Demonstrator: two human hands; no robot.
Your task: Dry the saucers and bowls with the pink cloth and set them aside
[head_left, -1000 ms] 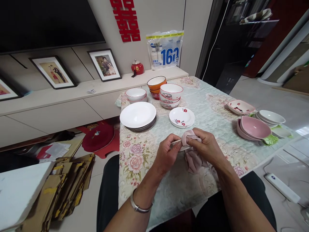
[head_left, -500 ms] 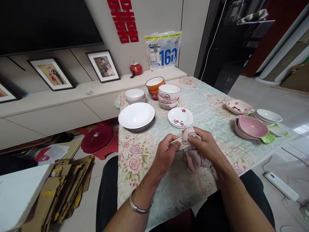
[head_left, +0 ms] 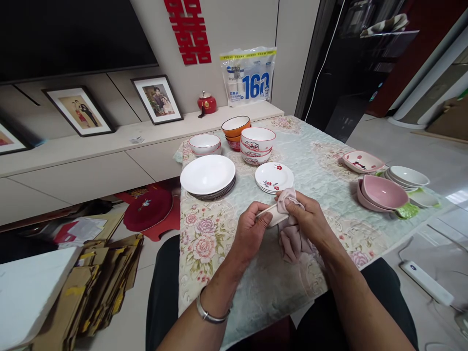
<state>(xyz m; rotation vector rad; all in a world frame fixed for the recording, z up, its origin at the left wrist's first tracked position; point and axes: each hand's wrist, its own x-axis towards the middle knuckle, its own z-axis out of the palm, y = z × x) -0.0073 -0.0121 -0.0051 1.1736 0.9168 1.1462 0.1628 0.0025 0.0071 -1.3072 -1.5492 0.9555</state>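
My left hand is closed on one side of a small white dish, tilted so that only part of it shows. My right hand pinches a pale pink cloth over the dish's other side, and the rest of the cloth hangs below. Both hands are above the near part of the table. Just beyond them lies a stack of small white plates with red flowers. The cloth and fingers hide much of the dish.
On the floral tablecloth stand large white plates, red-rimmed bowls, orange bowls and white bowls. Pink leaf-shaped bowls, a spotted dish and small white bowls occupy the right side. Flattened cardboard lies left.
The cloth and my right fingers have shifted very slightly along the dish. Both hands keep their hold, and the dishes on the table stay where they were.
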